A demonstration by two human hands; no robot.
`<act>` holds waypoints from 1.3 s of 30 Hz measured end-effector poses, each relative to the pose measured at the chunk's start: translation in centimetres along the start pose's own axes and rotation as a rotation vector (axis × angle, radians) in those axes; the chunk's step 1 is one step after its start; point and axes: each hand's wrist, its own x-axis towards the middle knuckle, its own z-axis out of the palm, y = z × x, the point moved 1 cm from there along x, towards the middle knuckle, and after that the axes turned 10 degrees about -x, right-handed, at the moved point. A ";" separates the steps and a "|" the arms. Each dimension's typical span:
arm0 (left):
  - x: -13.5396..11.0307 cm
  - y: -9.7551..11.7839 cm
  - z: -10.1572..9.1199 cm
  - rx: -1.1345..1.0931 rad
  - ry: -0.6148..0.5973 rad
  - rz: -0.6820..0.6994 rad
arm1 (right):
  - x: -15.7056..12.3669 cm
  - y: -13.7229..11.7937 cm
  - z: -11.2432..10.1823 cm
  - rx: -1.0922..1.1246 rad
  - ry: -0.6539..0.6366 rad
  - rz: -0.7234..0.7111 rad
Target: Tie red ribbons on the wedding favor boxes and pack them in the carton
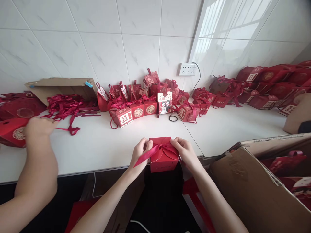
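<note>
A red gift box [163, 165] with petal-shaped top flaps sits at the counter's front edge, between my two hands. Across its top runs a dark red satin ribbon [145, 156], knotted at the middle, with one tail hanging down to the left. My left hand [141, 149] is closed at the box's left top edge, thumb and fingers pinching the ribbon. At the right top corner my right hand [185, 149] pinches the ribbon's other side; its fingertips partly hide what they grip.
Finished red boxes [150, 109] stand along the wall, with a black hair tie [173, 118] before them. At left, another person's hand [40, 127] is by a red box [12, 131] and loose ribbons [64, 106]. A cardboard carton [233, 171] stands at right.
</note>
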 end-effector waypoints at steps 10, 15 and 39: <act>0.4 0.1 0.0 -0.033 -0.005 0.012 | 0.3 0.7 -0.5 -0.169 0.064 -0.092; 1.3 1.0 -0.4 0.049 -0.128 0.040 | -0.2 0.4 -2.2 -0.384 -0.116 -0.318; -5.5 5.3 3.5 0.635 0.062 1.398 | -5.9 -1.7 -1.8 -0.636 0.317 -0.838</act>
